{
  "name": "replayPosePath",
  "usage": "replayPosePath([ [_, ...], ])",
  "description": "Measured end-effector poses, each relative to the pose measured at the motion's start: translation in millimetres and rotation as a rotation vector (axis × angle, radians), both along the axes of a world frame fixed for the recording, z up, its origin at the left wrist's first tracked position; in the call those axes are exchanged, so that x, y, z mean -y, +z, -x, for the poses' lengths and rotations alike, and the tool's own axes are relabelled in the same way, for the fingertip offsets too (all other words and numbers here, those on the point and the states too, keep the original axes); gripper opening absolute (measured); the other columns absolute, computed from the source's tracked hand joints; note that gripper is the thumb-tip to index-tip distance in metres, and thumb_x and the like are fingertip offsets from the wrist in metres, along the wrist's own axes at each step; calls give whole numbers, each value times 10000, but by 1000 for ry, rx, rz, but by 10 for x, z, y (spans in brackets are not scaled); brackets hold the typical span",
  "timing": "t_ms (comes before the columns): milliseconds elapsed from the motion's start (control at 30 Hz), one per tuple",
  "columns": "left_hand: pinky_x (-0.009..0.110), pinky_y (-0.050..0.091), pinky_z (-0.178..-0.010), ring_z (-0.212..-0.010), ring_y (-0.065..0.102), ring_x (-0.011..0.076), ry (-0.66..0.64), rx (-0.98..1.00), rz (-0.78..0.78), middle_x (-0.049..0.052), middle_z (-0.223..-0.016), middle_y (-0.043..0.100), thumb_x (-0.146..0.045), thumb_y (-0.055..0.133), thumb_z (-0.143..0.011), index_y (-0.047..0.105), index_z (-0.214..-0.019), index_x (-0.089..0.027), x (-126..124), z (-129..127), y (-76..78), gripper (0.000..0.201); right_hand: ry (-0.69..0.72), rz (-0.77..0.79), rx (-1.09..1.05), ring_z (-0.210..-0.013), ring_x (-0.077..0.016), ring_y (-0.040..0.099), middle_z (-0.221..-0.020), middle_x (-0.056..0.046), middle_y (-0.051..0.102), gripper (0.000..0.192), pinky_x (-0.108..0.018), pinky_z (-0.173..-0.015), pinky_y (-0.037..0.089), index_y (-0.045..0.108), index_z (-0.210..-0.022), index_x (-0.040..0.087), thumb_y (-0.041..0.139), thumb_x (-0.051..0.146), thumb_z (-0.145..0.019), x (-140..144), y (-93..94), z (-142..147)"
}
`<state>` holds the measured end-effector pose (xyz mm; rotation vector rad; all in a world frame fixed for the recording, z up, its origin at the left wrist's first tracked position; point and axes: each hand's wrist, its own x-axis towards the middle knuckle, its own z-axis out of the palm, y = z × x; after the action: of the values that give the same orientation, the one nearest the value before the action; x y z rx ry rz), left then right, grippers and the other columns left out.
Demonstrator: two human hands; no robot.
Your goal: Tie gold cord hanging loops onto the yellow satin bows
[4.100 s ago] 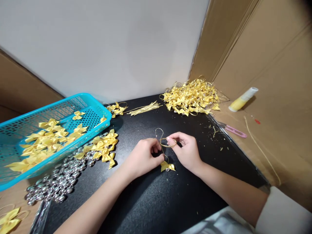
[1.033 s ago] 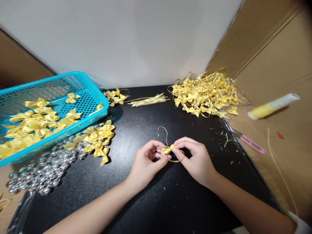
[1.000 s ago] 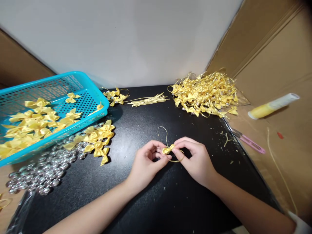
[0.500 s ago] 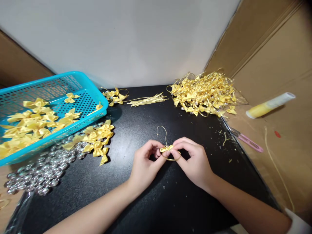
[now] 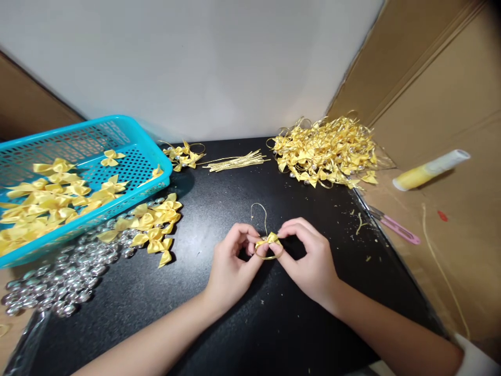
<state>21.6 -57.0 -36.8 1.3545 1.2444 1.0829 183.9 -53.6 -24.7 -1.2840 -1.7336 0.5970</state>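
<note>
**A:** Start with the big things. What lies around you?

**B:** The black counter point(image 5: 242, 324) carries everything. At ten o'clock from your hands a turquoise basket point(image 5: 151, 156) holds loose yellow bows, and just below it a spill of silver beads point(image 5: 58, 284) spreads beside a small cluster of bows point(image 5: 156, 224). At one o'clock sits a large heap of finished bows point(image 5: 326, 151). At twelve o'clock lies a bundle of gold cords point(image 5: 235, 162). Off the counter's edge at three o'clock you have pink snips point(image 5: 395, 227), and farther out a yellow tube point(image 5: 428, 169).

**A:** And the piece you are working?

**B:** It hangs between your fingertips near the counter's middle: a small yellow bow point(image 5: 268, 240) threaded on a gold cord loop point(image 5: 264, 256), its free end curling up toward twelve o'clock.

**A:** How are your hands set?

**B:** Your left hand point(image 5: 230, 263) pinches the loop and bow from nine o'clock; your right hand point(image 5: 309, 261) pinches them from three o'clock, thumb and forefinger pressed together.

**A:** How will it handle?

**B:** By my judgement it is nearly weightless, the ribbon soft and easily crushed, the cord thin, springy and slippery. Take hold at the bow's centre knot, not its wings, and keep the cord pinched close to it.
</note>
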Motion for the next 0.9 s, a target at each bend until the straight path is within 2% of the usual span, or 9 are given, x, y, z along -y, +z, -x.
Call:
replayPosePath([
  [67, 229, 404, -611, -621, 478, 109, 6, 8, -3, -38, -674, 511, -259, 660, -824, 495, -853, -203, -1, 4, -9, 177, -16, -76, 74, -655, -158, 538, -649, -6, 562, 200, -309, -638, 422, 568, -616, 209, 658, 193, -794, 18, 14, -7],
  [133, 227, 401, -612, -628, 480, 109, 3, -5, -15, -42, -678, 506, -247, 648, -830, 486, -859, -208, 4, 11, -20, 169, 41, -144, 176, -603, -142, 508, -589, 11, 545, 202, -319, -646, 380, 613, -619, 210, 666, 220, -814, 41, 28, -13],
  [200, 225, 396, -608, -628, 484, 109, 1, -49, -43, -42, -682, 511, -223, 641, -823, 484, -850, -211, 13, 16, -24, 160, 74, -161, 272, -632, -149, 529, -633, 3, 597, 71, -337, -684, 359, 700, -790, 222, 658, 248, -841, 54, 39, -15],
  [267, 221, 387, -594, -613, 477, 106, 2, -117, -90, -41, -679, 523, -193, 629, -811, 486, -828, -211, 22, 17, -16, 145, 68, -111, 333, -685, -164, 549, -706, -15, 638, 110, -346, -711, 344, 713, -931, 217, 639, 259, -860, 50, 47, -16],
  [300, 219, 382, -584, -601, 470, 104, 0, -155, -115, -43, -670, 523, -181, 620, -806, 488, -817, -210, 26, 16, -8, 136, 70, -72, 341, -698, -165, 552, -725, -20, 644, 114, -343, -712, 340, 713, -931, 213, 627, 250, -867, 41, 49, -18],
  [433, 214, 366, -551, -560, 449, 97, -18, -286, -201, -50, -637, 508, -169, 597, -807, 491, -781, -209, 27, 6, 27, 116, 126, 28, 268, -666, -141, 536, -686, 3, 607, 152, -309, -686, 343, 695, -798, 219, 576, 165, -875, -8, 43, -29],
  [567, 211, 362, -549, -562, 441, 93, -31, -346, -258, -47, -658, 511, -169, 607, -811, 478, -768, -210, 17, 8, 31, 142, 133, 7, 257, -679, -147, 528, -694, 0, 600, 150, -315, -695, 347, 635, -767, 201, 547, 138, -870, -26, 30, -22],
  [767, 203, 333, -537, -547, 398, 88, -16, -351, -234, -69, -618, 435, -162, 605, -803, 432, -753, -212, -1, 38, 18, 187, 207, 68, 221, -751, -161, 522, -773, -13, 599, 133, -321, -716, 356, 571, -783, 193, 501, 128, -875, -8, 47, 0],
  [900, 203, 330, -544, -554, 392, 89, -2, -337, -214, -72, -622, 430, -165, 607, -809, 424, -760, -214, -8, 47, 14, 196, 184, 85, 168, -720, -151, 499, -739, 1, 557, 107, -315, -709, 365, 564, -772, 190, 528, 110, -832, -26, 62, -20],
])
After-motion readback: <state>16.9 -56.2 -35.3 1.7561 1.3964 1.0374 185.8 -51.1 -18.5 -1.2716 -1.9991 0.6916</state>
